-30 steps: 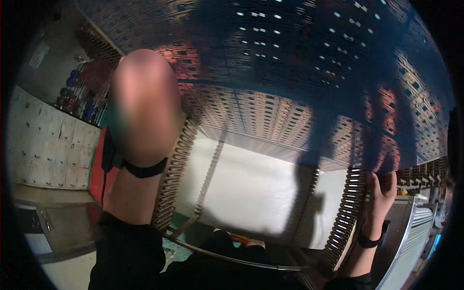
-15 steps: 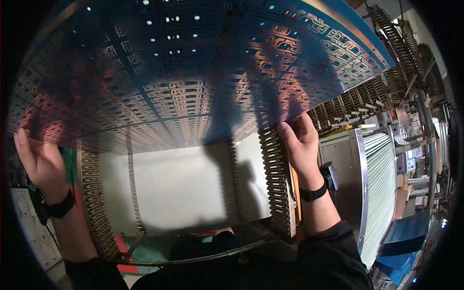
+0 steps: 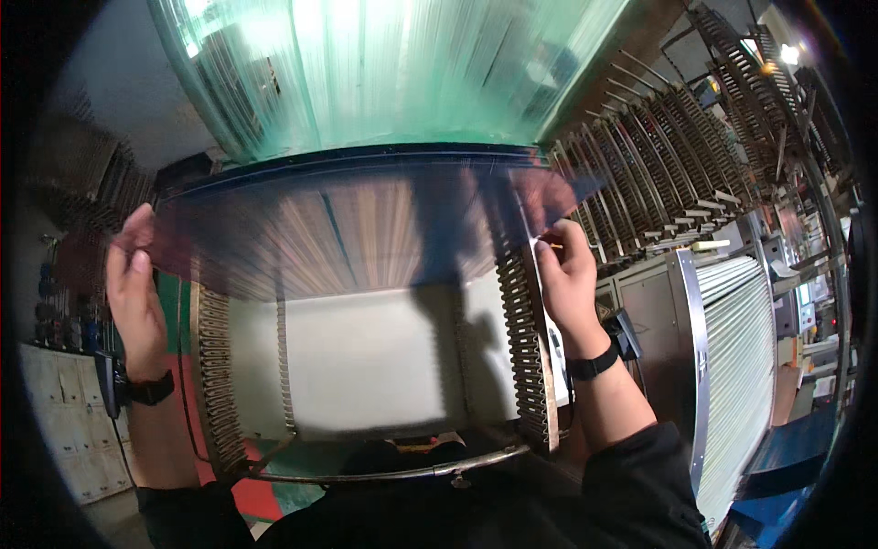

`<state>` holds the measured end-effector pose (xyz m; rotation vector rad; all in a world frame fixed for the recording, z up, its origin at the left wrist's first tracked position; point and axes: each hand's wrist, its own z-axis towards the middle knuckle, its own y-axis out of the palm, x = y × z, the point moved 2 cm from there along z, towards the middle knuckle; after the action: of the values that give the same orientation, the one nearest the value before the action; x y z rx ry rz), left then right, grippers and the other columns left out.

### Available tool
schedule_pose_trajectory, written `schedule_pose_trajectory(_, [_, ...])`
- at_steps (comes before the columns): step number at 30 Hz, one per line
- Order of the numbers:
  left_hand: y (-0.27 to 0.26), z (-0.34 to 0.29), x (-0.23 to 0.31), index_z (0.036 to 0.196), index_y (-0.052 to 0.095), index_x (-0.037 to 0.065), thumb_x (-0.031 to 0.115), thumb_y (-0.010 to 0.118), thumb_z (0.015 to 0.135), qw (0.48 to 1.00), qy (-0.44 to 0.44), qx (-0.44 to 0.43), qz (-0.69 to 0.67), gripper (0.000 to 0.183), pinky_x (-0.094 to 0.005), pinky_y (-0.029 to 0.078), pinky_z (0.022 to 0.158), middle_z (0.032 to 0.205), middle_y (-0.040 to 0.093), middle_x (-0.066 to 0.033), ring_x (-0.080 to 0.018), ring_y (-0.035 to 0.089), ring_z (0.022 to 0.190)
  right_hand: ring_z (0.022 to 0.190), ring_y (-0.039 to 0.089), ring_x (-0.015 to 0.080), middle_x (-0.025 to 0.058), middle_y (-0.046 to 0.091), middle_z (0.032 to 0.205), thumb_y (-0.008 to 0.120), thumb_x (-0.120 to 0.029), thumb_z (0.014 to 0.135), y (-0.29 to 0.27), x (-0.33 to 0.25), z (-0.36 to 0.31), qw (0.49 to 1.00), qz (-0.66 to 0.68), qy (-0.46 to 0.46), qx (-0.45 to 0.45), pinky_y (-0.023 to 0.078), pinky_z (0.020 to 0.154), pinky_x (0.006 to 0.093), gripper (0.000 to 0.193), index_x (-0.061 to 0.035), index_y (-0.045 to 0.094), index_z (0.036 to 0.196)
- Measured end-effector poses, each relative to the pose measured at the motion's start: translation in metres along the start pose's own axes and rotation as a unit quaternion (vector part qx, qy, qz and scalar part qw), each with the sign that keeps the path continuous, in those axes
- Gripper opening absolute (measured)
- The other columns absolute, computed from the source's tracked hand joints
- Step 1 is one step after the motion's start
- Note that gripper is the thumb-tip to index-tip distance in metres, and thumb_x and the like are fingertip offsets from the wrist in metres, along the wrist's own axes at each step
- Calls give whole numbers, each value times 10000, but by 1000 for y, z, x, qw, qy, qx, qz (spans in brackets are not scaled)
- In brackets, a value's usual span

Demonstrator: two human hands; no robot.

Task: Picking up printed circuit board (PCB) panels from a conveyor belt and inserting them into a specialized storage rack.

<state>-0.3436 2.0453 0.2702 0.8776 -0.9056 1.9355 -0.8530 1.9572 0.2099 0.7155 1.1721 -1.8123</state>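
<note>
A large dark blue circuit board panel (image 3: 366, 233) with copper-coloured tracks, blurred by motion, spans the space between my hands. At its left edge, my left hand (image 3: 137, 302) grips it between thumb and fingers. My right hand (image 3: 571, 279) pinches the right edge near the corner. Below and around the panel is a metal rack with a slotted left rail (image 3: 216, 371) and a slotted right rail (image 3: 525, 352). A white sheet (image 3: 370, 361) shows between the rails, with shadows across it. The panel's near edge hangs above that sheet.
Translucent green strips (image 3: 393, 82) hang beyond the panel. Slotted racks (image 3: 654, 165) stand at the far right. Closer on the right is a metal-framed rack of upright pale sheets (image 3: 739, 357), with blue panels (image 3: 791, 448) beside it. A curved metal bar (image 3: 393, 476) crosses in front of me.
The panel has swung down from high in front of me to a flatter tilt, uncovering the green strips. My left hand has shifted right and slightly up; my right hand has barely moved.
</note>
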Motion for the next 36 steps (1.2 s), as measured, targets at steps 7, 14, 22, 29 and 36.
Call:
schedule_pose_trajectory(7, [-11, -35, -46, 1486, 429, 77, 140, 662, 952, 973, -208, -16, 99, 586, -300, 432, 978, 1244, 564, -70, -143, 529, 1109, 1012, 565, 131, 34, 609, 1102, 568, -167, 1005, -23, 21, -1, 950, 231, 211, 13, 457, 895, 294, 242, -40, 583, 1210])
schedule_pose_trajectory(14, [32, -31, -21, 1424, 488, 59, 91, 741, 915, 957, -243, -49, 150, 569, -227, 475, 776, 962, 585, 44, -34, 508, 813, 1041, 559, 136, 32, 606, 1109, 570, -367, 1025, -12, 14, -10, 882, 293, 340, -147, 453, 915, 318, 377, -56, 556, 1237])
schedule_pose_trajectory(22, [6, -24, -11, 1456, 437, 4, -37, 699, 850, 990, 24, 42, 134, 661, -348, 407, 1083, 1363, 558, -109, -194, 541, 1220, 1243, 496, 200, 117, 547, 1335, 556, -244, 1011, -26, -6, 2, 965, 241, 62, -78, 370, 1085, 330, 513, 8, 419, 1436])
schedule_pose_trajectory(29, [-8, -80, -60, 1434, 444, -41, 213, 510, 1054, 931, -51, 26, -361, 462, -385, 506, 1019, 1325, 599, -157, -257, 610, 1146, 1292, 490, 220, 120, 498, 1447, 493, -294, 1030, -75, 36, -38, 936, 318, 122, -85, 387, 1090, 332, 550, -20, 382, 1493])
schedule_pose_trajectory(36, [-17, -72, -79, 1444, 431, -33, 225, 518, 1052, 881, -87, -4, -466, 477, -382, 519, 993, 1282, 613, -166, -259, 626, 1110, 1326, 486, 282, 166, 530, 1395, 534, -289, 1016, -79, -164, 117, 925, -110, -358, -70, 445, 1056, 427, 548, -119, 373, 1512])
